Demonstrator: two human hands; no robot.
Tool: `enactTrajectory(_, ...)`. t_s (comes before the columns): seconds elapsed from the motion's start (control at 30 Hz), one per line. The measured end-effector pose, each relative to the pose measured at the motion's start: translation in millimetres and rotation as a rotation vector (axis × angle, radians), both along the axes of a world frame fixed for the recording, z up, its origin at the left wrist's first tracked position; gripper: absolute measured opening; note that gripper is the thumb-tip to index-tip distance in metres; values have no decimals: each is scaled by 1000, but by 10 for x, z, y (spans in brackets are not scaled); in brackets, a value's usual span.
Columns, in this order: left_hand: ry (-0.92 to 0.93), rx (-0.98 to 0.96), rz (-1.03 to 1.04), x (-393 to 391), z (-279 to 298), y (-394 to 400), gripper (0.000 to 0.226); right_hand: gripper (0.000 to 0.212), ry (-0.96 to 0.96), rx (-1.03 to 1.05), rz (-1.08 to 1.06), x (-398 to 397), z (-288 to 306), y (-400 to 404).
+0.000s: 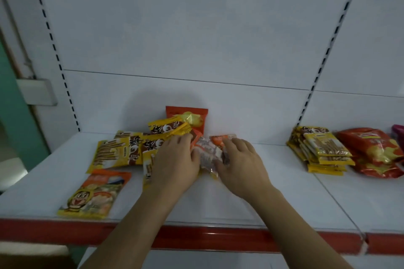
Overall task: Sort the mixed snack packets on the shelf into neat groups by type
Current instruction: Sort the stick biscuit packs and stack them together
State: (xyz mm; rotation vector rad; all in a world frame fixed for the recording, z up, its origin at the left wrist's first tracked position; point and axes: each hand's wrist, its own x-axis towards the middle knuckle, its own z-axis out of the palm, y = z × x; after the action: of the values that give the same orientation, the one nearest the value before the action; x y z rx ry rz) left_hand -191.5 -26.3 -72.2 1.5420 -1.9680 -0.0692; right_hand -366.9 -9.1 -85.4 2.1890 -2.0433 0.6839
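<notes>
Mixed snack packets lie in a heap at the middle of the white shelf. My left hand lies over the yellow-and-brown packets, its fingers reaching toward the heap. My right hand rests on a clear orange-topped packet between the two hands; its fingertips touch the packet's orange end. A red-orange packet leans against the back wall behind the heap. An orange-and-yellow cartoon packet lies alone at the front left. Whether either hand grips a packet is hidden.
On the right stands a neat stack of yellow packets with red chip bags beside it and a pink item at the frame edge. A red strip runs along the shelf's front edge. Slotted uprights flank the back panel.
</notes>
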Motion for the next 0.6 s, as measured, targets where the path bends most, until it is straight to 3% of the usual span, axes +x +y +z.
enactTrajectory(0.13,31,30,-56,123,-94,30,34,63,-9,180,-124,0,-36,37)
enactTrajectory(0.27,129,82,-113,59,-118,18,38,57,-9,149,-147,-4,-36,98)
enactTrajectory(0.37,146,68,-83,22,-131,22,44,42,-141,16,-195,-49,-14,161)
enactTrajectory(0.47,205,-25,-2,-13,-96,70,43,36,-463,-101,-278,-143,92,216)
enactTrajectory(0.6,383,25,-78,-187,-27,133,32,29,-1221,-181,-238,-63,208,299)
